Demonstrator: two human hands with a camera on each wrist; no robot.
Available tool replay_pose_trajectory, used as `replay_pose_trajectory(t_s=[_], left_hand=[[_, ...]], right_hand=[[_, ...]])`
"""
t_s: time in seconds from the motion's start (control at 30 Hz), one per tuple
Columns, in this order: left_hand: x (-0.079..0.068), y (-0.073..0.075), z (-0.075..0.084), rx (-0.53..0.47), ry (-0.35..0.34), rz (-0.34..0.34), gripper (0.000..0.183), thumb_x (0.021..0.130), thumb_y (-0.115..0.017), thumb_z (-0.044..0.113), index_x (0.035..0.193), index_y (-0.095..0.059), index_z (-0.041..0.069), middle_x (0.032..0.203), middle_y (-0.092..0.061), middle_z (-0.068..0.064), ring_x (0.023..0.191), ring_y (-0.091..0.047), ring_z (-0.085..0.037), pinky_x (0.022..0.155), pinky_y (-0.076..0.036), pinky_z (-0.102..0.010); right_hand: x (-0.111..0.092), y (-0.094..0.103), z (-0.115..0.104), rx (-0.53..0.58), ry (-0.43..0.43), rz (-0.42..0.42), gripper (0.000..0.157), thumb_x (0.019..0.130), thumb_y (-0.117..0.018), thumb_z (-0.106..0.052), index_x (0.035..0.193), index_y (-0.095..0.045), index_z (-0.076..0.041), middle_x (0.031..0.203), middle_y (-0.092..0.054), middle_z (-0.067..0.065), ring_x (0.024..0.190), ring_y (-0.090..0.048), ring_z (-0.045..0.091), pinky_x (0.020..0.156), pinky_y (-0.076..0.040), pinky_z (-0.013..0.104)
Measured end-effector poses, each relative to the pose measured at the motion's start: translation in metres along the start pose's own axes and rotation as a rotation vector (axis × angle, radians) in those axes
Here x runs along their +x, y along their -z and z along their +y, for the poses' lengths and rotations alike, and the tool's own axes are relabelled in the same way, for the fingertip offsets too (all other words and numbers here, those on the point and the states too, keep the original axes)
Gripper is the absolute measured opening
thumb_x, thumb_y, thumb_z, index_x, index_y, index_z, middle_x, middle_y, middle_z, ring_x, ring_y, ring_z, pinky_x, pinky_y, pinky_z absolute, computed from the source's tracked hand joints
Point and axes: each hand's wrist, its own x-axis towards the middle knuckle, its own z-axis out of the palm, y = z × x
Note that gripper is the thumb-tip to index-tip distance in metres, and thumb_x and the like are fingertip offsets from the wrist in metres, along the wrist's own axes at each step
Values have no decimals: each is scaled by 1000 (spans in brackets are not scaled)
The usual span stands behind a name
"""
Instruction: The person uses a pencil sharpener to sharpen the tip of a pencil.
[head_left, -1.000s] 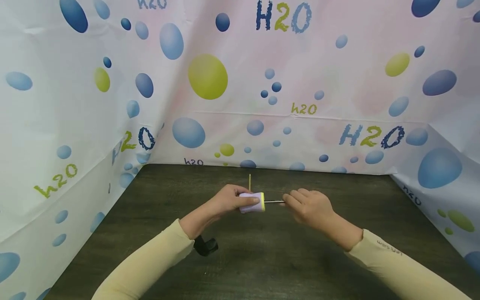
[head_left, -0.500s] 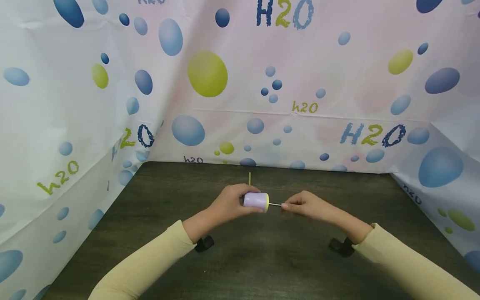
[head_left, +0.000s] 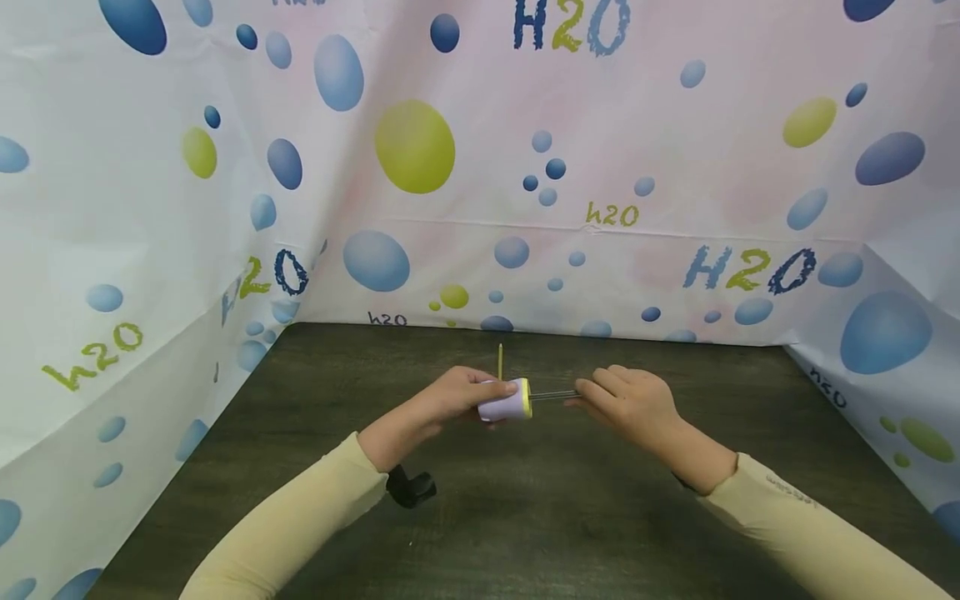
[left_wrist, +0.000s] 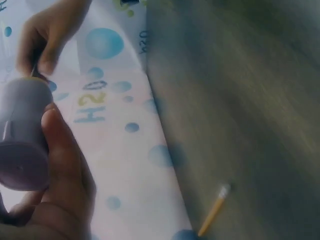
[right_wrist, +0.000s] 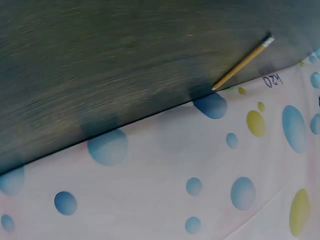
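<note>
My left hand (head_left: 452, 397) grips a small lilac cylinder (head_left: 502, 407) with a yellow rim, held sideways above the table. In the left wrist view, the cylinder's closed end (left_wrist: 22, 167) faces the camera, and the fingers wrap its side. A thin grey rod (head_left: 553, 395) runs from the yellow-rimmed end to my right hand (head_left: 628, 408). The right fingers are curled round its outer end, which they hide. How far the rod goes into the cylinder is hidden. Behind the cylinder, a yellow pencil (head_left: 500, 360) lies on the table; it shows in both wrist views too.
The dark wooden table (head_left: 517, 525) spreads below both hands. A white sheet (head_left: 600, 150) printed with blue and green dots and "H2O" hangs at the back and sides. A black wrist mount (head_left: 411, 488) sits under the left wrist.
My right hand turned thumb-side into view, then rolled back knuckles-up, keeping hold of the rod. More rod shows between hand and cylinder now. The left hand rolled the cylinder slightly; the pencil stayed put.
</note>
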Motion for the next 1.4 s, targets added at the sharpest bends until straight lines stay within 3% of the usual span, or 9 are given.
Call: replay_pose_trajectory(t_s=[0.17,0.4,0.47,0.57,0.7,0.87,1.0,1.23,1.4], left_hand=[[-2,-5,1,100,-66,45,42,98,-69,30,123,-71,-4,102,-73,-15,77,-67,-14,79,-61,-38],[-8,-13,-10,749,-705,280,44,81,-87,26,116,-73,3,104,-77,-11,83,-69,-19,70,-55,-25],[-9,-13,-13,857,-816,313,46,79,-89,26,116,-72,3,105,-77,-10,87,-71,-20,73,-56,-26],[-6,-10,-14,773,-712,291,44,81,-87,26,116,-73,4,106,-77,-11,85,-70,-19,71,-56,-24],[-1,-4,-8,484,-397,259,41,88,-81,27,120,-73,4,106,-76,-15,83,-66,-17,67,-52,-23],[2,2,-4,266,-153,149,44,93,-72,32,126,-71,2,107,-73,-15,83,-64,-14,74,-57,-30],[1,3,-4,108,-39,17,47,98,-66,35,125,-70,-3,101,-73,-14,78,-67,-13,83,-61,-42],[-3,-3,-2,159,-100,80,41,95,-71,29,120,-72,-3,101,-73,-16,78,-66,-14,74,-60,-34],[-6,-8,-4,480,-434,211,40,86,-83,24,118,-73,2,105,-75,-15,82,-66,-17,67,-53,-23]], right_hand=[[1,-1,-3,27,-57,-29,52,110,-42,-41,71,-61,-13,55,-53,-4,42,-41,6,38,-28,20],[14,15,2,976,-890,-845,48,107,-54,-35,70,-62,-4,53,-35,-11,48,-23,2,48,-24,22],[15,13,7,1115,-1016,-959,44,105,-56,-26,75,-64,5,54,-34,-9,48,-24,4,49,-25,23],[13,11,7,1026,-950,-929,41,105,-58,-31,87,-72,3,60,-52,-5,52,-34,2,52,-33,23],[7,8,1,585,-558,-607,46,103,-56,-49,102,-77,-7,86,-74,0,62,-55,2,57,-45,21],[0,-1,2,144,-54,-115,44,108,-45,-40,99,-74,-8,73,-61,-1,55,-50,9,45,-38,20],[0,-5,4,16,130,72,34,109,-50,-26,93,-74,-7,65,-56,-2,50,-43,9,42,-36,22],[3,-4,-4,147,-48,-19,51,110,-44,-38,80,-74,-10,61,-63,-4,45,-52,6,41,-38,20],[9,10,-3,695,-523,-494,53,108,-48,-43,85,-77,-5,64,-64,-7,50,-44,0,50,-37,18]])
